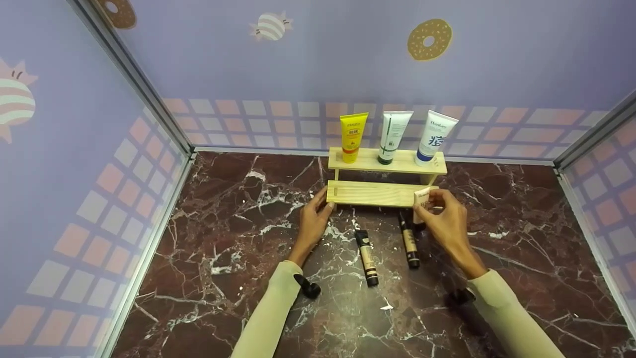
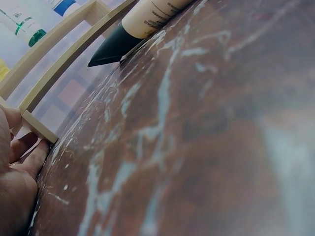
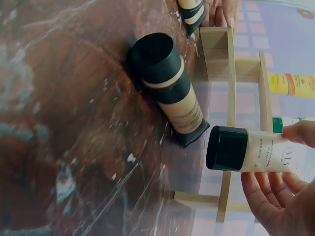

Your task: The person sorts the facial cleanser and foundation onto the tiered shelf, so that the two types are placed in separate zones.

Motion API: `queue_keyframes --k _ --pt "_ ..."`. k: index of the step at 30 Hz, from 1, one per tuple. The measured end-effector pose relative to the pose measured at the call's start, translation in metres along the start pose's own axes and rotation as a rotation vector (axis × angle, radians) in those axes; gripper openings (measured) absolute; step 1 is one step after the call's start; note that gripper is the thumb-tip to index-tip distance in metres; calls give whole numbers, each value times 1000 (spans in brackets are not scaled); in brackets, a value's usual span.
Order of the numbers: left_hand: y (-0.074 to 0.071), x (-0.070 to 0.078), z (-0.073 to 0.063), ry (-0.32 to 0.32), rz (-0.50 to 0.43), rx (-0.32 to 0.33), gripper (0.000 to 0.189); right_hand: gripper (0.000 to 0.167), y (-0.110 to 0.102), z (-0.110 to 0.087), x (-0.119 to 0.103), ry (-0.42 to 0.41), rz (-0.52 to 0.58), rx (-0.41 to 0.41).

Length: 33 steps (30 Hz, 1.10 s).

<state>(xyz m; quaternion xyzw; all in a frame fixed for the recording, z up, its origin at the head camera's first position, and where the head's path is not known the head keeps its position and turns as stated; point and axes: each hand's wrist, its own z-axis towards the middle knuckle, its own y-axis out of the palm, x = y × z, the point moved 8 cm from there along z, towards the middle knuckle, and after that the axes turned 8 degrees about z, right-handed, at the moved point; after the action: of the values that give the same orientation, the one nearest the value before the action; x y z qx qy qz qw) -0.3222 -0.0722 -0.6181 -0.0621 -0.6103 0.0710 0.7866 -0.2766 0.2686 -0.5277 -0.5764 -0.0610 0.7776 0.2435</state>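
While our right hand is pinching the beige tube at its fingertips, right of frame centre, our left hand is holding the wooden rack at its left end.

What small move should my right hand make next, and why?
I'd probably raise the beige, black-capped plastic tube and stand it on the lower pale wooden shelf: your right hand holds it cap-down by that shelf's right end, bare wood shows beside it, and a yellow plastic tube and two white plastic tubes stand on the upper wooden shelf.
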Motion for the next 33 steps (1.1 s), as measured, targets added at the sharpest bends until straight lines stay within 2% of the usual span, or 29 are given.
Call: queue_keyframes --k 8,19,24,33 --pt "0 1 -1 13 21 7 52 41 20 2 -12 0 88 -38" --pt "-2 2 0 23 -6 23 51 37 47 9 -25 -7 159 -73" --pt "-2 2 0 9 7 23 51 37 55 12 -30 -18 151 -73" --pt "-1 1 1 29 1 21 50 35 69 18 -38 -27 172 -75"
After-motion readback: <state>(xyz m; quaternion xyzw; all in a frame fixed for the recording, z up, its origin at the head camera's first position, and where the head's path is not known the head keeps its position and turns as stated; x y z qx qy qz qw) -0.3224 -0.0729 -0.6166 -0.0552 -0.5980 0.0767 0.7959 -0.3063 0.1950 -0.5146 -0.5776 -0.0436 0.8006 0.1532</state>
